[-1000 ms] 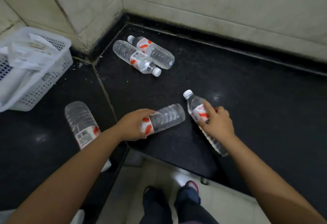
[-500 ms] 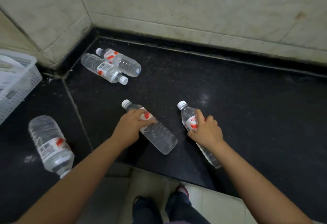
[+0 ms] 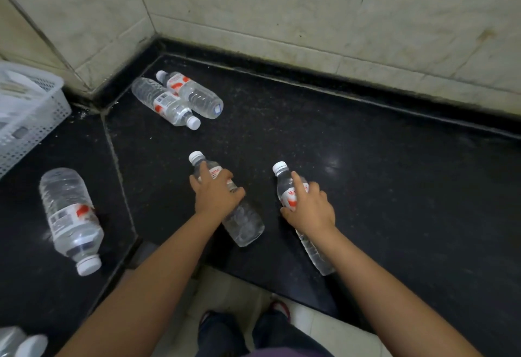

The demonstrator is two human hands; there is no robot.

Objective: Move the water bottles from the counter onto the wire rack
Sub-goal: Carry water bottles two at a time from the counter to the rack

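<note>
Clear water bottles with white caps and red-and-white labels lie on the black stone counter (image 3: 380,176). My left hand (image 3: 215,196) grips one bottle (image 3: 242,221) around its label, cap pointing away from me. My right hand (image 3: 311,210) grips a second bottle (image 3: 314,249) the same way, roughly parallel to the first. Two more bottles (image 3: 169,104) (image 3: 197,94) lie side by side near the back corner. A fifth bottle (image 3: 69,215) lies on the left counter section, cap towards me. No wire rack is in view.
A white perforated plastic basket (image 3: 31,119) holding papers stands at the left edge. Pale tiled walls (image 3: 310,12) enclose the counter at the back and left. Another white cap (image 3: 31,345) shows at the bottom left corner. My legs and shoes stand on the light floor below the counter edge.
My left hand has swung its bottle round, so its cap now points away from me like the right one. The right hand keeps its grip. The view has shifted.
</note>
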